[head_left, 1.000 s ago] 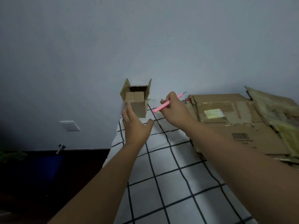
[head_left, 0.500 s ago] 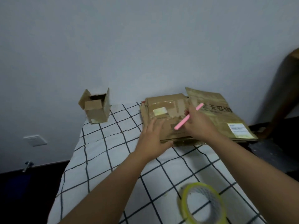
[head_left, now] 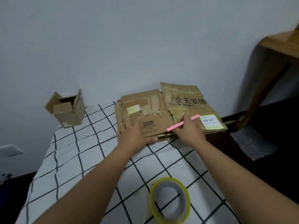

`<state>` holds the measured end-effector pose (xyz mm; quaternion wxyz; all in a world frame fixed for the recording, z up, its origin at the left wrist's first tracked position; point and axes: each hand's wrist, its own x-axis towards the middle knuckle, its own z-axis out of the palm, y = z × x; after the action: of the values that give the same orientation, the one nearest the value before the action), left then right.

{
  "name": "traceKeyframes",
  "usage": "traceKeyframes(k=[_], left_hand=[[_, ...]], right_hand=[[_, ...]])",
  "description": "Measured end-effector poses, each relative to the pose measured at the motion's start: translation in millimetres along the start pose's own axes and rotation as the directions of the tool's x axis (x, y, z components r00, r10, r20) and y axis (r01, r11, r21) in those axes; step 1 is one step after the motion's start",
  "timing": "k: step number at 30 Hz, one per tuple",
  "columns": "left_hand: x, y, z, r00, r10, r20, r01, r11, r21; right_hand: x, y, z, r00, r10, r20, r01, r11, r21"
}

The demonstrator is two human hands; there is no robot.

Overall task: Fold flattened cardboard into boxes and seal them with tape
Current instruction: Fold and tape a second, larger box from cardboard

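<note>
- Left hand [head_left: 135,132] lies on the near left corner of the top flattened cardboard sheet [head_left: 150,116]; its fingers are spread quite straight on the surface, and the thumb is at the near edge of the sheet
- Right hand [head_left: 188,130] is clenched around a pink utility knife [head_left: 175,126], which it holds across the fingers; the knife points up to the right, and the hand rests at the near right side of the same sheet
- Under this sheet is a stack of flattened cardboard; a bigger printed sheet [head_left: 189,101] with dark characters and a white shipping label [head_left: 210,121] comes out to the right of it
- Whole stack sits at the far side of a white cloth with black grid lines [head_left: 90,152], close to the wall
- One small folded box [head_left: 67,109] stands upright at the far left corner of the cloth, well apart from the stack, with its top flaps open
- Roll of yellowish tape [head_left: 169,199] lies flat on the cloth near the camera, between the two forearms
- On the dark floor at right is a piece of bubble wrap [head_left: 252,142], near the leg of a wooden table [head_left: 278,44]
- White wall socket [head_left: 10,150] is low on the wall at left
</note>
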<state>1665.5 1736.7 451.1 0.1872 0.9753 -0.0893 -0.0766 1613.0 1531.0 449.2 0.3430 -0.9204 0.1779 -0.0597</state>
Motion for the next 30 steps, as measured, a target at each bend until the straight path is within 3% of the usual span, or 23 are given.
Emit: traceKeyframes(k=[5, 8, 10, 12, 17, 20, 26, 30], left_hand=[[-6.2, 7.1, -12.0, 0.994, -0.037, -0.104, 0.015, 0.977, -0.211], [-0.4, 1.9, -27.5, 0.948, -0.255, -0.191, 0.13, 0.856, -0.501], [6.2, -3.5, -39.3, 0.916, -0.386, -0.112, 0.233, 0.736, -0.635], [9.0, -7.7, -47.7, 0.916, -0.401, -0.013, 0.28, 0.66, -0.697], [8.9, -14.5, -54.1, 0.92, -0.281, 0.274, 0.364, 0.348, -0.864], [8.6, -15.7, -54.4, 0.93, -0.213, 0.3, 0.342, 0.204, -0.917], [-8.3, -24.6, -62.7, 0.961, -0.224, 0.165, 0.202, 0.153, -0.967], [-30.1, -42.8, -83.7, 0.972, -0.231, 0.052, 0.093, 0.171, -0.981]], right_hand=[[-8.3, -8.5, 0.4, 0.996, 0.04, -0.075, -0.032, 0.994, 0.103], [-12.9, -12.7, 0.9, 0.997, 0.049, -0.062, -0.041, 0.991, 0.13], [-15.1, -13.2, 0.8, 0.997, 0.054, -0.051, -0.047, 0.991, 0.126], [-17.0, -12.3, 0.2, 0.998, 0.048, -0.045, -0.043, 0.993, 0.106], [-20.4, -10.1, 0.7, 0.999, 0.027, -0.036, -0.025, 0.998, 0.057], [-21.3, -12.3, -0.5, 0.997, 0.02, -0.069, -0.016, 0.998, 0.054], [-32.8, -30.6, -13.4, 0.983, 0.025, -0.184, -0.008, 0.996, 0.093], [-46.7, -48.2, -28.3, 0.967, 0.019, -0.256, 0.008, 0.995, 0.103]])
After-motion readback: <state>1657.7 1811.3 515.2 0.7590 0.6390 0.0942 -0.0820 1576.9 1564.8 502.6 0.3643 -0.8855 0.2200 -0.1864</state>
